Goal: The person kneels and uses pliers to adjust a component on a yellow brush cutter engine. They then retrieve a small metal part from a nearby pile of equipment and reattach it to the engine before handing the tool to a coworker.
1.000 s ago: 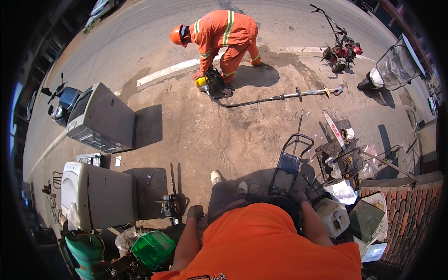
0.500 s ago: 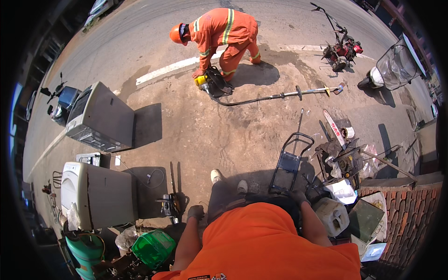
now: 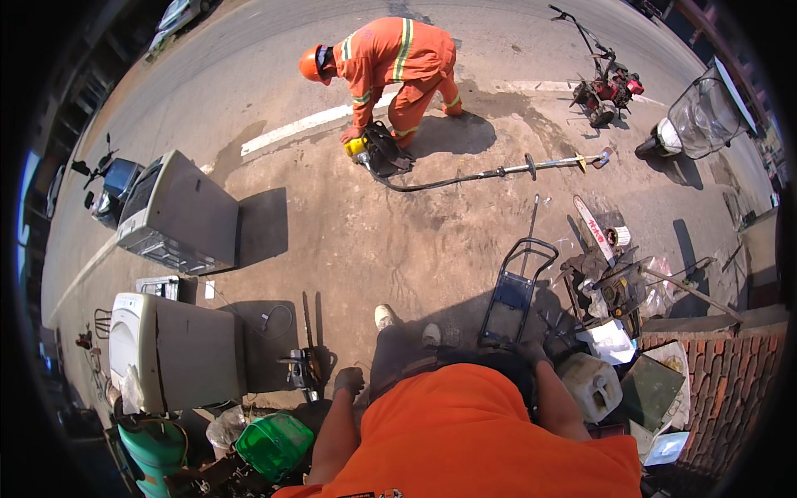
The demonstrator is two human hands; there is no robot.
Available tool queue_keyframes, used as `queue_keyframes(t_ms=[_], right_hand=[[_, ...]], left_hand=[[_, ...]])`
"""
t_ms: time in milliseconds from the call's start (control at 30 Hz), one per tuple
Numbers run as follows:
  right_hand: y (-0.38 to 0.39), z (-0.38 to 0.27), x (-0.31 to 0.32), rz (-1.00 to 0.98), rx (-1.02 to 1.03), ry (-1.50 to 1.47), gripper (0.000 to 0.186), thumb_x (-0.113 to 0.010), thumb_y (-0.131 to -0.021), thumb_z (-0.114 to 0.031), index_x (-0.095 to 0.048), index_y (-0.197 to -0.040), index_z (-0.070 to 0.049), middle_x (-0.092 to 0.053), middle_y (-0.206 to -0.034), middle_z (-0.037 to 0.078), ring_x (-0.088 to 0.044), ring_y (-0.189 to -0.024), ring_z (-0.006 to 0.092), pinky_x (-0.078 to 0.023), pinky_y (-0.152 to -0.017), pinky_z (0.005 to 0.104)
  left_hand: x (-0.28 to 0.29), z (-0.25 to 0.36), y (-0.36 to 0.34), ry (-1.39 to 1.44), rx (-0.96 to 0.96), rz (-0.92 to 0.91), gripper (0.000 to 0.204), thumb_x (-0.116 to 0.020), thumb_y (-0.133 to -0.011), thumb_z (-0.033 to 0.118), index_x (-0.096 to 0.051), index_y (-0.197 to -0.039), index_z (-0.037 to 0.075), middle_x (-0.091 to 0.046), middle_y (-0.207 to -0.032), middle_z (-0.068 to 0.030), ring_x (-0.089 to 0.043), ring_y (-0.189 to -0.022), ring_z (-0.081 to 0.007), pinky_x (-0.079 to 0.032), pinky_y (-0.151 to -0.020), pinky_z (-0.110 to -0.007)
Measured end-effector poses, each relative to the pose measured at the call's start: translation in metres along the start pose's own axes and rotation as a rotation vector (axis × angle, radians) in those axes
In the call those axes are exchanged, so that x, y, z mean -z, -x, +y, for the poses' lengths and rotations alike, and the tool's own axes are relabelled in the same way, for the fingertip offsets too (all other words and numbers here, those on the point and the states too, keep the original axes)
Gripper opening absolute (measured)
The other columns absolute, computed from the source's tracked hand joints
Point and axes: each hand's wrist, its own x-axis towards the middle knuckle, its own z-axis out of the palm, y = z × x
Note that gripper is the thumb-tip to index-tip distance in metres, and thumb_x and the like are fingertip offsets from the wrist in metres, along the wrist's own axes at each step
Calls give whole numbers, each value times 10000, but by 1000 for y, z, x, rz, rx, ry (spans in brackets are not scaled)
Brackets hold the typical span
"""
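Note:
My left hand (image 3: 349, 380), in a dark glove, hangs by my left side with its fingers curled and nothing visible in them. Nearest to it is a chainsaw (image 3: 304, 369) on the ground. On my other side, my right hand (image 3: 533, 352) is beside a dark metal frame with a looped handle (image 3: 516, 292); its fingers are too obscured to read, and I cannot tell whether it touches the frame. Ahead, a co-worker in orange (image 3: 403, 62) bends with a hand on the yellow engine (image 3: 357, 148) of a backpack brush cutter, whose long shaft (image 3: 481, 175) stretches right along the ground.
Two washing machines (image 3: 187, 212) stand at left, with a green basket (image 3: 275, 445) nearer. To the right are a second chainsaw (image 3: 616, 286), a white jerrycan (image 3: 592, 386) and a brick wall (image 3: 722, 402). A red tiller (image 3: 606, 95) and a scooter (image 3: 681, 137) stand farther off.
The view has shifted very slightly. The co-worker stays bent over the engine, and my hands hang in the same places.

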Motion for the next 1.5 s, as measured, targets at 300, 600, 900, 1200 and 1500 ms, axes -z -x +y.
queue_keyframes(t_ms=[300, 600, 900, 1200, 1500], right_hand=[[21, -20, 19, -69, 37, -27, 667, -504, -828, -623, -696, -985, -4, -665, -1000, 252, -629, -985, 408, -464, -879, 459], [7, -12, 6, -73, -2, -2, 649, -506, -828, -606, -704, -959, -3, -676, -984, 233, -641, -979, 392, -474, -866, 458], [6, -21, 6, -56, -19, -10, 621, -561, -808, -592, -720, -907, 0, -700, -938, 201, -660, -943, 379, -487, -855, 455], [34, -46, 34, -92, 67, -23, 539, -575, -816, -516, -684, -1059, -47, -702, -947, 182, -683, -895, 317, -511, -820, 426], [11, -246, 167, 128, 389, -165, 773, -570, -807, -342, -287, -1463, -48, -666, -1036, 208, -677, -820, 321, -532, -745, 400]], left_hand=[[3, 1, -3, 62, 9, 5, 251, -527, -877, 210, -627, -1010, 22, -650, -747, -126, -622, -554, -218, -466, -467, -357], [5, -8, -16, -149, -73, -56, 273, -516, -882, 217, -627, -1029, 16, -657, -770, -131, -633, -585, -227, -477, -494, -364], [11, -6, -5, -2, -3, -32, 281, -517, -874, 222, -629, -1025, 13, -653, -771, -129, -631, -594, -229, -474, -507, -373], [8, -3, -8, 5, 26, 0, 260, -515, -869, 222, -621, -1002, 25, -653, -777, -129, -634, -596, -231, -474, -504, -373], [33, -71, -105, -170, -131, -246, 115, -504, -898, 251, -612, -876, 217, -618, -780, -11, -622, -732, -171, -483, -548, -324]])
